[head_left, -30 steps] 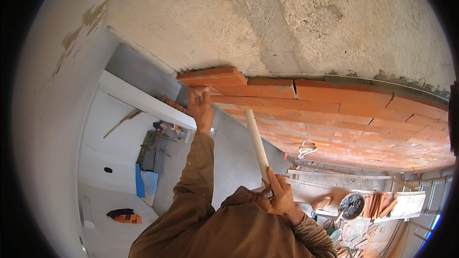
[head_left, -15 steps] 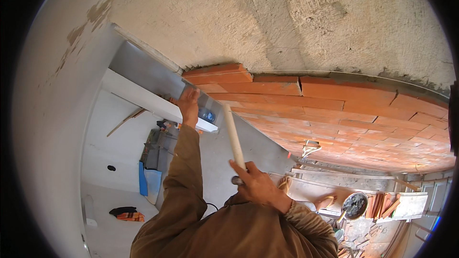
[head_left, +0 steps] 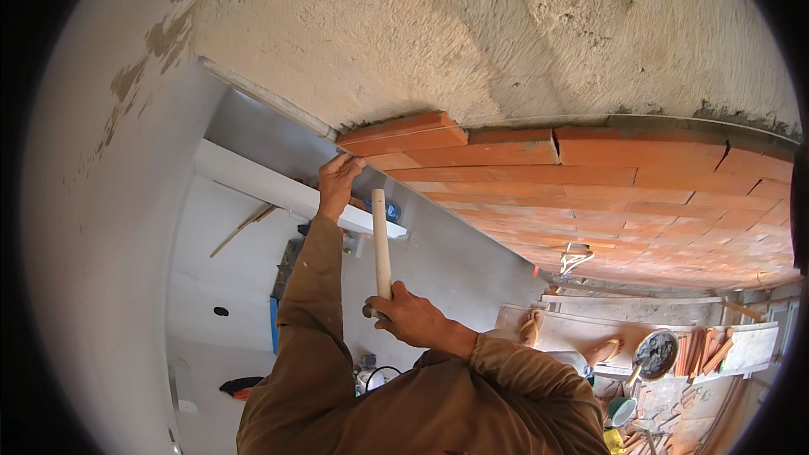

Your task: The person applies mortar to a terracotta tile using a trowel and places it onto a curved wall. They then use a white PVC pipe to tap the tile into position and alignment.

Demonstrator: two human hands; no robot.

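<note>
My right hand (head_left: 407, 313) is closed around the lower end of a hammer with a pale wooden handle (head_left: 382, 240). The handle points up, and a bit of dark round metal shows beside my fist. My left hand (head_left: 339, 184) is raised at the left end of the brick wall (head_left: 590, 177), its fingers extended and bent toward the bricks. Its fingertips are at the edge just below the top end brick (head_left: 404, 132); whether they touch it is hard to tell. A thin taut string (head_left: 522, 122) runs along the top course.
Rough plaster (head_left: 404, 34) rises above the bricks. On the right, a plank platform (head_left: 581, 339) carries sandalled feet, a bucket of grey mortar (head_left: 656, 354) and stacked bricks (head_left: 704, 350). Further down on the left lies a white ledge (head_left: 286, 194).
My left hand has bent its fingers toward the end brick. My right hand has shifted left with the hammer, whose handle is now more upright. The view has also shifted slightly.
</note>
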